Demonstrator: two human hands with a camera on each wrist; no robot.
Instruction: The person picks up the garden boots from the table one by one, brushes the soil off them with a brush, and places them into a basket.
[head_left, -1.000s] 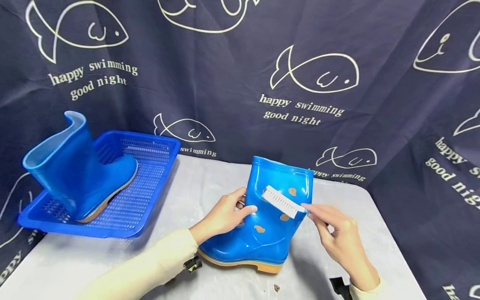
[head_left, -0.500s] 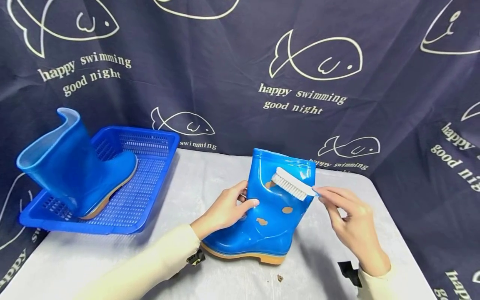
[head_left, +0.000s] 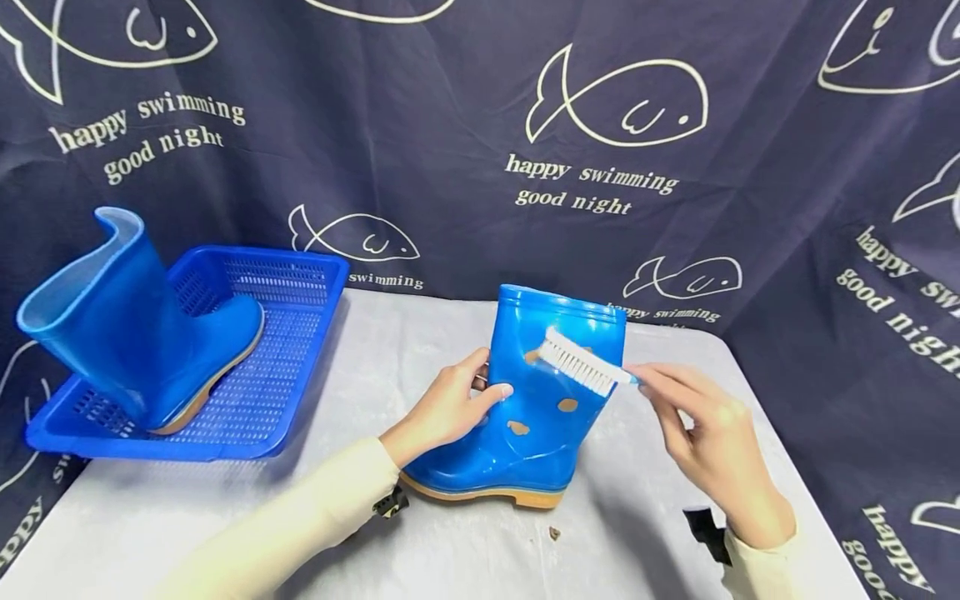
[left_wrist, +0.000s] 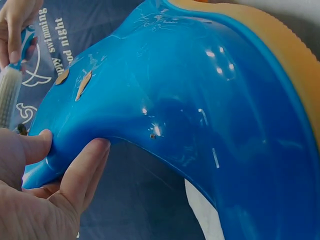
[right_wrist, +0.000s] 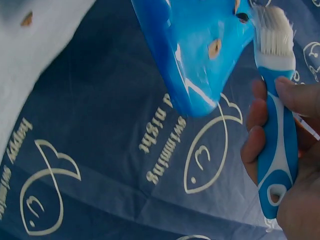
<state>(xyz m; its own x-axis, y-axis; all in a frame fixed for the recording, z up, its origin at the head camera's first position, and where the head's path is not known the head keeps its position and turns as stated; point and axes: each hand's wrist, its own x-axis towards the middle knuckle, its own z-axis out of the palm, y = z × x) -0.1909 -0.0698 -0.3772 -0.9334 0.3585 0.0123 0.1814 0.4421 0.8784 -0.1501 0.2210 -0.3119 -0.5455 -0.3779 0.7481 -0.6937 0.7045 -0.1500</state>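
Observation:
A blue rubber boot [head_left: 536, 454] with a tan sole stands upright on the table, several brown patches on its side. My left hand [head_left: 450, 408] grips the front of its shaft, thumb on the near side; in the left wrist view the left hand [left_wrist: 55, 175] has fingers round the shaft. My right hand [head_left: 708, 442] holds a white-bristled brush [head_left: 577, 364] against the upper shaft, partly covering brown patches there. In the right wrist view its blue-and-white handle [right_wrist: 280, 135] lies in the right hand [right_wrist: 300, 125], fingers curled round it.
At the left, a second blue boot [head_left: 142, 333] stands in a blue perforated basket [head_left: 307, 400]. A small brown crumb [head_left: 554, 533] lies on the white table [head_left: 480, 558] in front of the held boot. A dark fish-print curtain [head_left: 450, 150] hangs behind.
The brush has moved up and right along the shaft, then slightly down, and its bristles now show more from the side. The left hand keeps its grip; the head view has shifted slightly.

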